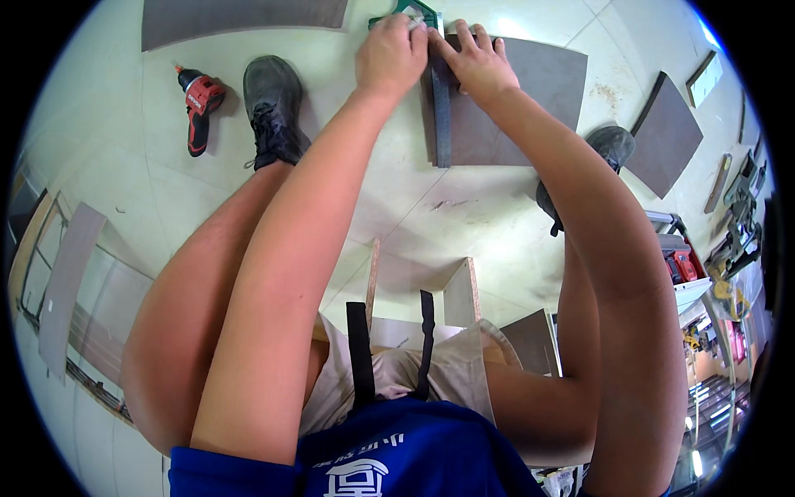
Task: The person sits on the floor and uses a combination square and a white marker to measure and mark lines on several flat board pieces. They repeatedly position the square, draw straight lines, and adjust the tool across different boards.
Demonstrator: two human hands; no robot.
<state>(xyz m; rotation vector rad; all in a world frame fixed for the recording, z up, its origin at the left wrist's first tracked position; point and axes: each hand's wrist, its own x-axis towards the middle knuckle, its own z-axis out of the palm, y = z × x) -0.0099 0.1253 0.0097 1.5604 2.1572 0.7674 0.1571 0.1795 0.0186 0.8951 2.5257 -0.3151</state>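
Note:
My left hand [393, 56] is closed around a green tool [422, 12] with a looped frame, at the left edge of a dark grey-brown board [530, 99]. Most of the tool is hidden by my fingers and the picture's upper rim, so its kind cannot be made out. A narrow dark strip [441, 124] runs along that edge of the board. Beside the left hand, my right hand [480, 65] rests on the board's far left corner with its fingers spread. Its thumb reaches toward the strip.
A red and black cordless drill [201, 108] lies on the pale tiled floor at left. Further boards lie at the top left [240, 21] and right [665, 137]. A box piece with raised panels [461, 290] stands between my legs. A toolbox [683, 265] is at right.

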